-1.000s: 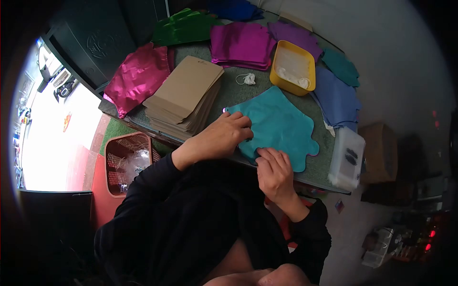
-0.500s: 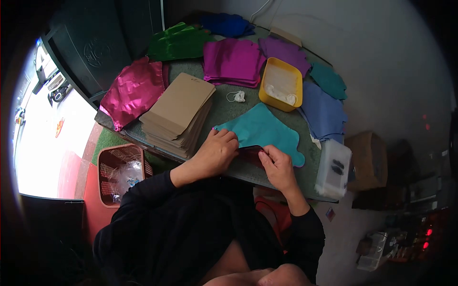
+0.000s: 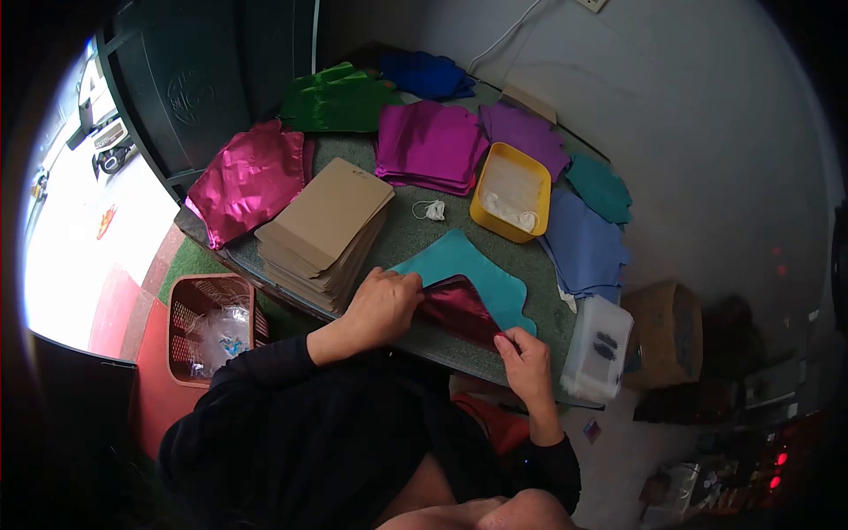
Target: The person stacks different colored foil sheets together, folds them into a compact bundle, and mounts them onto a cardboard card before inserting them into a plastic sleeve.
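Note:
A turquoise cut sheet (image 3: 464, 256) with a wavy outline lies on the table in front of me. Over its near part is a shiny maroon piece (image 3: 459, 309), lifted and stretched between my two hands. My left hand (image 3: 380, 305) is closed on its left side, beside the turquoise edge; the fingertips are partly hidden. At the right corner, my right hand (image 3: 528, 358) pinches the maroon piece between thumb and fingers. Close to my left hand stands a tall stack of brown cards (image 3: 331, 212). A small bundle of white string (image 3: 431, 210) lies beyond the turquoise sheet.
Around the table's back lie stacks of pink (image 3: 252, 181), green (image 3: 340, 102), blue (image 3: 424, 75), magenta (image 3: 428, 146), purple (image 3: 526, 137), teal (image 3: 601, 187) and light-blue (image 3: 583, 243) sheets. A yellow tub (image 3: 480, 216), clear plastic box (image 3: 596, 349), brown basket (image 3: 177, 309) and carton (image 3: 676, 331) surround my workspace.
My right hand has pulled the maroon piece's corner outward, so more of the maroon shows over the turquoise sheet. My left hand keeps its hold. The camera view has shifted slightly.

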`<action>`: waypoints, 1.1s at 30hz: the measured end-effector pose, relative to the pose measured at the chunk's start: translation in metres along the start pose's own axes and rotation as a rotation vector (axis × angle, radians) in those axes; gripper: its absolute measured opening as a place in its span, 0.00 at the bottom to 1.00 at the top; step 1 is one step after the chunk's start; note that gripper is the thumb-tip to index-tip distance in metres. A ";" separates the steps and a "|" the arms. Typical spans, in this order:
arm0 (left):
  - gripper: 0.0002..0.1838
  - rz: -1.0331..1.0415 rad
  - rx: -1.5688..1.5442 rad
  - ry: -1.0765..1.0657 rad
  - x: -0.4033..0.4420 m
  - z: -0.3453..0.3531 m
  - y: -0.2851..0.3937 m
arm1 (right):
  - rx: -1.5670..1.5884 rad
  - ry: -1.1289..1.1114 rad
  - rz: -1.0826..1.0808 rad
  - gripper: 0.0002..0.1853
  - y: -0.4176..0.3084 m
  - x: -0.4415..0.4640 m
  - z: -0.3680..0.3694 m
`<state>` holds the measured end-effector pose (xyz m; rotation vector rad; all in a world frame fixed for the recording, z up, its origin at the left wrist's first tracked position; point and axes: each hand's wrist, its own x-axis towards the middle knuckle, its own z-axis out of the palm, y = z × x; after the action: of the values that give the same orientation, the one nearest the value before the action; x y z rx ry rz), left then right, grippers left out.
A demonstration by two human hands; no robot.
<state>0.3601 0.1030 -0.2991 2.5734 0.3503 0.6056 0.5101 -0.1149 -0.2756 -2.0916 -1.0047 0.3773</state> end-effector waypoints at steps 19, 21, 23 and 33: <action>0.08 0.074 0.240 0.002 -0.001 0.011 -0.004 | -0.456 0.267 -0.285 0.10 0.023 0.022 0.023; 0.07 0.088 0.234 0.039 0.001 0.006 0.003 | -0.467 0.261 -0.301 0.11 0.022 0.022 0.024; 0.08 0.101 0.227 0.075 0.003 0.002 0.011 | -0.480 0.257 -0.307 0.11 0.024 0.023 0.025; 0.13 0.469 0.291 -0.272 0.012 0.001 0.013 | -0.564 0.264 -0.276 0.11 0.008 0.017 0.025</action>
<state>0.3724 0.0958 -0.2890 2.9934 -0.2870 0.3667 0.5117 -0.0927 -0.2974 -2.3571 -1.3199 -0.3556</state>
